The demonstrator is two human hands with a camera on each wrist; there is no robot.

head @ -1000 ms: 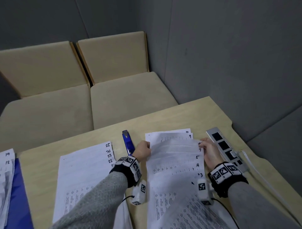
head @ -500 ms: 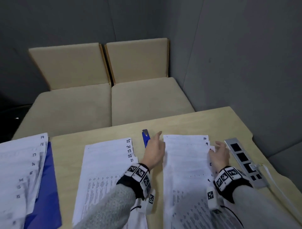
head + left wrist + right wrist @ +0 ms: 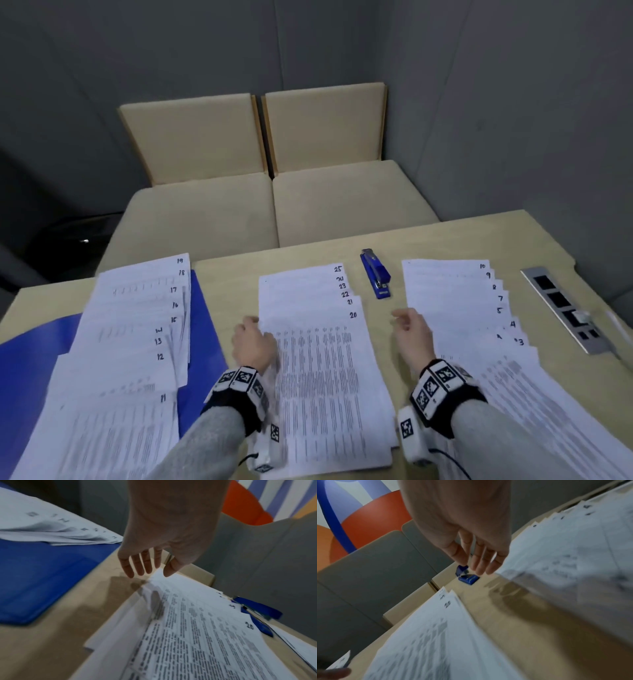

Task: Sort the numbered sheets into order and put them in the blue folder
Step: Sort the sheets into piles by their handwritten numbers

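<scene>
Three fanned stacks of numbered sheets lie on the table. The left stack (image 3: 120, 342), numbered 11 to 19, rests on the open blue folder (image 3: 202, 329). The middle stack (image 3: 318, 370) runs 20 to 25, with sheet 20 on top. The right stack (image 3: 459, 308) shows 10 down to low numbers. My left hand (image 3: 253, 337) hovers at the middle stack's left edge (image 3: 154, 580), fingers relaxed and holding nothing. My right hand (image 3: 409, 329) hangs over bare table between the middle and right stacks, fingers loose (image 3: 479, 563), empty.
A blue stapler (image 3: 375, 273) lies between the middle and right stacks, just beyond my right hand. A metal socket strip (image 3: 561, 308) with a plugged cable sits at the table's right edge. Two beige seats (image 3: 274, 205) stand beyond the table.
Both hands let go of the right stack and moved left to flank the middle stack. The view shifted left, bringing the folder and its stack fully in.
</scene>
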